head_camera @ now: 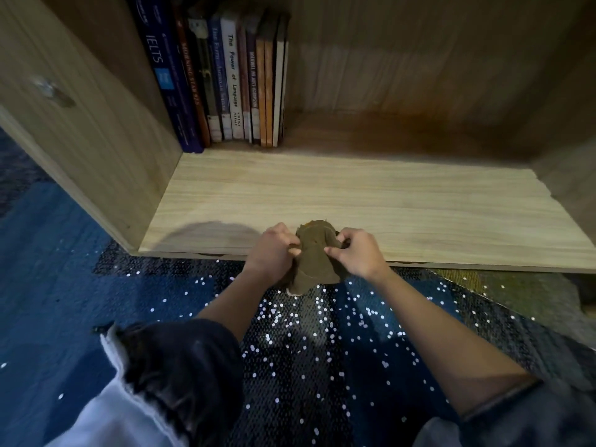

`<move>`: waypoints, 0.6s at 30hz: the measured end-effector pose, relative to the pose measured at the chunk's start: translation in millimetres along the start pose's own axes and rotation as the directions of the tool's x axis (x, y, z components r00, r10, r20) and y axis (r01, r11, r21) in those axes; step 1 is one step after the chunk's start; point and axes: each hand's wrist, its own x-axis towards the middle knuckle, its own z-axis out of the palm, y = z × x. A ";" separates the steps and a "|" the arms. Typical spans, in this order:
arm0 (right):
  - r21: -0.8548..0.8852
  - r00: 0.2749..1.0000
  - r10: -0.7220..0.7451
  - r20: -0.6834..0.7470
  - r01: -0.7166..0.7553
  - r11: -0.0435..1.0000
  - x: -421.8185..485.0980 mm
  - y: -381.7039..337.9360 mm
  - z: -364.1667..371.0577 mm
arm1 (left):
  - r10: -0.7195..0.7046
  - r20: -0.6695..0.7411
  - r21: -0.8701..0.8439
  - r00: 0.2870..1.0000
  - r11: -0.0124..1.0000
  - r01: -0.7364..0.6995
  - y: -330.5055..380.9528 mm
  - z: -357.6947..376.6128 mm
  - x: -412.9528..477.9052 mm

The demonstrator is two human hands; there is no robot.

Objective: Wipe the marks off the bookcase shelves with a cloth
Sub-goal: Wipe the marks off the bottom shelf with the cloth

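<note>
1. Head view, the key relation: the cloth (314, 256) is bunched between both hands at the front lip of the bottom shelf (354, 201). Its long axis runs from the person towards the back of the bookcase, with the near end drooping over the lip onto the sequinned rug (306, 333).
2. Head view, hands: the left hand (274, 250) and the right hand (361, 253) each pinch a side of the cloth with curled fingers. They are about equally near the shelf, whose board stretches away ahead and to both sides.
3. Head view, what is poorly seen:
   - The back of the shelf lies in shadow beside the row of books (225, 82).
   - Its right end is cut off by the frame.
   - No marks are plainly visible, though a darker patch at the rear may be one.
</note>
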 end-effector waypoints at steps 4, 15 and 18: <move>-0.153 0.984 0.106 0.147 -0.083 0.985 5.7 -9.4 -30.6 | -0.063 0.041 -0.037 0.997 0.997 0.064 11.3 -11.5 14.3; -0.124 0.979 0.205 -0.008 -0.205 0.971 9.0 7.8 -132.2 | -0.022 0.013 -0.354 1.000 0.935 0.025 107.9 -6.3 89.1; -0.126 0.979 0.179 -0.095 -0.190 0.974 7.6 18.0 -149.0 | -0.008 -0.012 -0.321 1.000 0.947 0.004 136.0 2.1 105.4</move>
